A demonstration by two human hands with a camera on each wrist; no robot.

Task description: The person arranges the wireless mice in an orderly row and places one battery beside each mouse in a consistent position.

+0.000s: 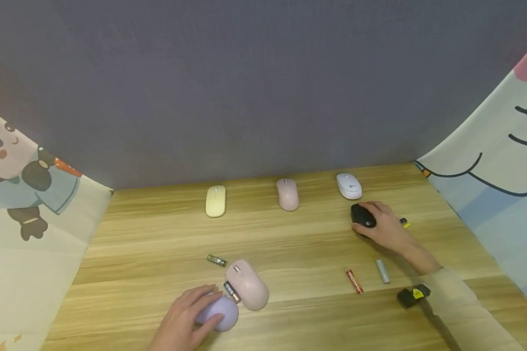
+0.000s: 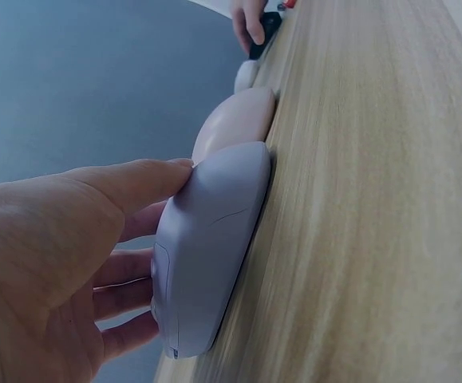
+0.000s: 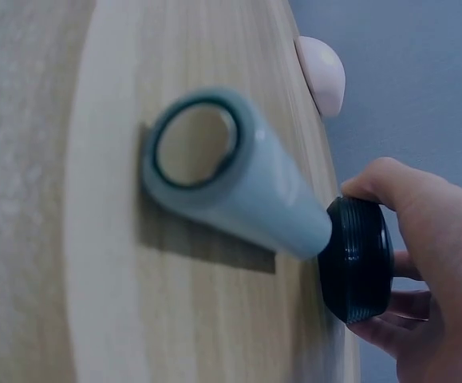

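My left hand (image 1: 182,314) holds a lavender computer mouse (image 1: 228,312) at the near left of the table, thumb on one side and fingers on the other. In the left wrist view that mouse (image 2: 215,239) rests on the wood. Beside it lie a larger pink mouse (image 1: 251,288), a dark battery (image 1: 231,292) and a green battery (image 1: 217,260). Farther right, my right hand (image 1: 388,229) grips a black mouse (image 1: 362,216) by its sides; the right wrist view shows its ribbed edge. A dark and yellow battery-like piece (image 1: 404,223) is partly hidden behind this hand.
Along the back stand a yellow mouse (image 1: 215,201), a small pink mouse (image 1: 288,195) and a white mouse (image 1: 349,186). A red battery (image 1: 354,282) and a grey cylinder (image 1: 383,271) lie nearer. A black piece with a yellow label (image 1: 415,295) sits at the right sleeve.
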